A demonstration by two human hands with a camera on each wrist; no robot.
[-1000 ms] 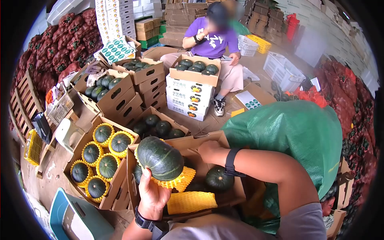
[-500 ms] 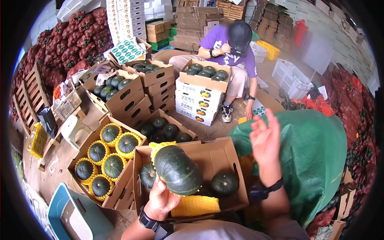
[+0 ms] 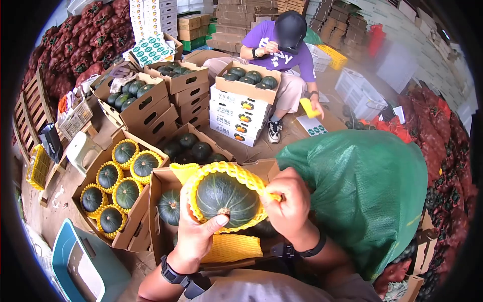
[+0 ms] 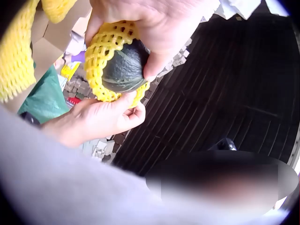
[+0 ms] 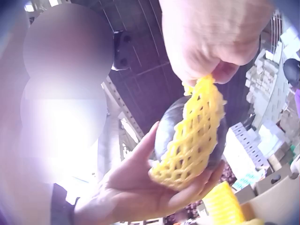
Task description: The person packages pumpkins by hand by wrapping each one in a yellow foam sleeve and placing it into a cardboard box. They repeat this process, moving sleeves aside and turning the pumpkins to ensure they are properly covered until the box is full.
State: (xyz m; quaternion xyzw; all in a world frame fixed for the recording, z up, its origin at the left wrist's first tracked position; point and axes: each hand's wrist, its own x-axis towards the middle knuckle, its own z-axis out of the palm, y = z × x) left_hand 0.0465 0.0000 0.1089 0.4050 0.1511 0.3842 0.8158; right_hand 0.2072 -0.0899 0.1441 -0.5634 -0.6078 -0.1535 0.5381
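Note:
A dark green pumpkin (image 3: 226, 199) is held over an open cardboard box (image 3: 157, 182), its stem end facing me. My left hand (image 3: 195, 237) grips it from the left, thumb near the stem. A yellow foam net (image 3: 229, 170) rings the pumpkin, its front face bare. On the other side my right hand (image 3: 292, 204) pinches the net's edge; the right wrist view shows the net (image 5: 194, 136) drawn up to those fingers. Below, a flat yellow foam sleeve (image 3: 234, 247) lies at the box's near side. Another pumpkin (image 3: 170, 206) sits inside at the left.
Left of the box, a carton (image 3: 80, 189) holds several netted pumpkins. A green sack (image 3: 362, 196) bulges at the right. Beyond, a seated person (image 3: 282, 58) holds something yellow (image 3: 309, 107) behind stacked white boxes (image 3: 234, 118). A blue-green bin (image 3: 60, 246) stands lower left.
My right hand left the box, rose with fingers spread, then came to pinch the net. The pumpkin turned stem-end toward me, with the net around it. The seated person leaned down and lifted something yellow.

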